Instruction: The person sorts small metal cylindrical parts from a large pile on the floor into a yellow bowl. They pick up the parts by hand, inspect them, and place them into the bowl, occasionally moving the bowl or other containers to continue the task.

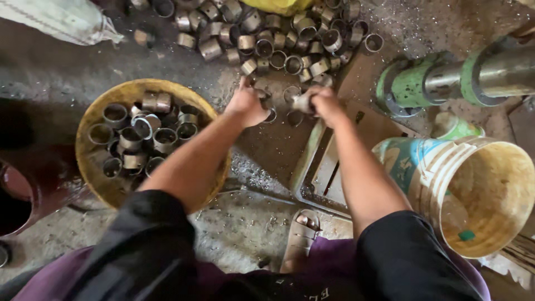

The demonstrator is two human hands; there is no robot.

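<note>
Black sleeves frame both bare forearms; left hand (246, 106) curls its fingers over a short grey metal ring (270, 114), seemingly steadying it; right hand (325, 105) is fisted around another blurred metal sleeve (301, 102); beyond the fingertips lies a heap of steel bushings (267, 33); left of them, a round yellow basket (89, 167) with more

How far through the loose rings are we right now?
Done: about a dozen metal rings lie in the yellow basin. In hand: the right hand grips one ring, and the left hand is at another ring. Left: a larger pile of rings lies on the floor beyond the hands.
</note>
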